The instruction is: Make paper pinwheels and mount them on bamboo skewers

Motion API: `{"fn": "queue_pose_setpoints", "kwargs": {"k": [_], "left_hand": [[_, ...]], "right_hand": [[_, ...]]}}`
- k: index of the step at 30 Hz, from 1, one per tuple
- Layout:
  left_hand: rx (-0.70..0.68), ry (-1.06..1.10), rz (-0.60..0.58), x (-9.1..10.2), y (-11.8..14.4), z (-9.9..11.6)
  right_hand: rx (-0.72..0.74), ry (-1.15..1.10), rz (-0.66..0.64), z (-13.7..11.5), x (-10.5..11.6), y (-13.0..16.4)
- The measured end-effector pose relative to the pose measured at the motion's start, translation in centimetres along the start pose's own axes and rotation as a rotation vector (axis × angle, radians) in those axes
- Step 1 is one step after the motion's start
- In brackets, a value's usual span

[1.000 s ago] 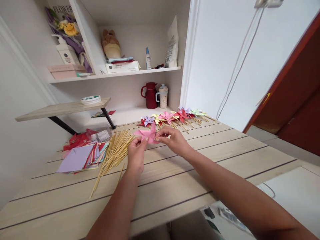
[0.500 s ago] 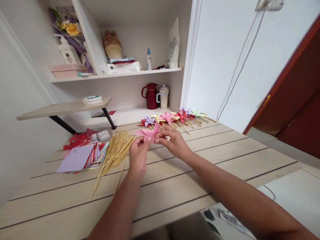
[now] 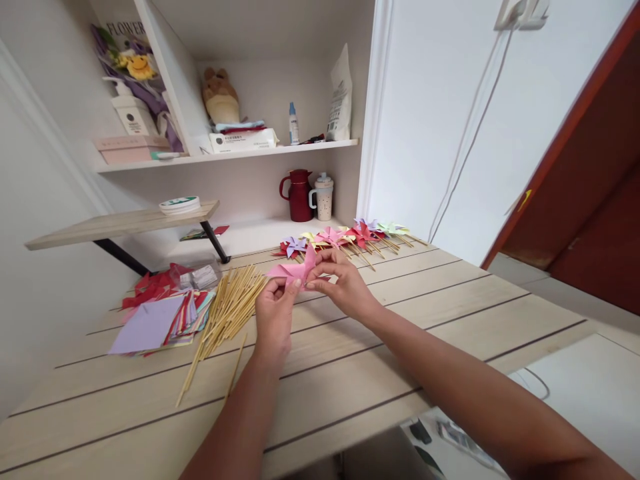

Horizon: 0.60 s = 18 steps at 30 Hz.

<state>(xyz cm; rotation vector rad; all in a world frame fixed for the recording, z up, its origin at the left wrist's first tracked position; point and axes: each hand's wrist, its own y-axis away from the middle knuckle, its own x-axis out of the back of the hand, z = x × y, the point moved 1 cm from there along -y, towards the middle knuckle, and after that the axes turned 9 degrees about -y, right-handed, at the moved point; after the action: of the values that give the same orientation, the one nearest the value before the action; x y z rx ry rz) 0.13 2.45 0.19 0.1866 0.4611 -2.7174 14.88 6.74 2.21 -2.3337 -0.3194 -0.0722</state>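
A pink paper pinwheel (image 3: 296,270) is held above the table between my two hands. My left hand (image 3: 275,310) pinches its lower left part, thumb on the near side. My right hand (image 3: 343,283) has thumb and fingers closed at the pinwheel's centre and right side; any small part between those fingertips is hidden. Left of my left hand lies a loose heap of thin wooden sticks (image 3: 231,303), with a single stick (image 3: 236,367) apart from it. Beyond my hands, finished pinwheels on sticks (image 3: 333,237) in several colours lie in a row.
Paper squares (image 3: 149,325), lilac on top, are stacked at the left near a clear plastic box (image 3: 200,277) and red paper pieces (image 3: 156,287). Behind stand a small raised shelf (image 3: 125,222), a dark red jug (image 3: 300,197) and a cream cup (image 3: 325,199).
The view has shifted slightly, so everything sits a little further left. Both hands keep their hold on the pink pinwheel, with the right fingers barely moved at its centre.
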Motion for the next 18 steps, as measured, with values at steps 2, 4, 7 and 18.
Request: {"fn": "queue_pose_setpoints", "kwargs": {"k": [2, 4, 7, 18], "left_hand": [[-0.011, -0.007, -0.008, -0.02, 0.03, 0.00], [-0.024, -0.010, -0.021, -0.05, 0.07, -0.04], [-0.032, -0.009, -0.025, -0.09, 0.15, -0.10], [-0.042, -0.016, 0.026, -0.14, 0.16, 0.26]], "right_hand": [[-0.022, -0.019, -0.014, -0.01, -0.04, -0.04], [-0.043, -0.038, -0.018, -0.02, -0.06, -0.06], [-0.062, -0.054, -0.016, -0.07, -0.07, -0.09], [-0.070, -0.075, -0.032, -0.32, -0.02, -0.18]]}}
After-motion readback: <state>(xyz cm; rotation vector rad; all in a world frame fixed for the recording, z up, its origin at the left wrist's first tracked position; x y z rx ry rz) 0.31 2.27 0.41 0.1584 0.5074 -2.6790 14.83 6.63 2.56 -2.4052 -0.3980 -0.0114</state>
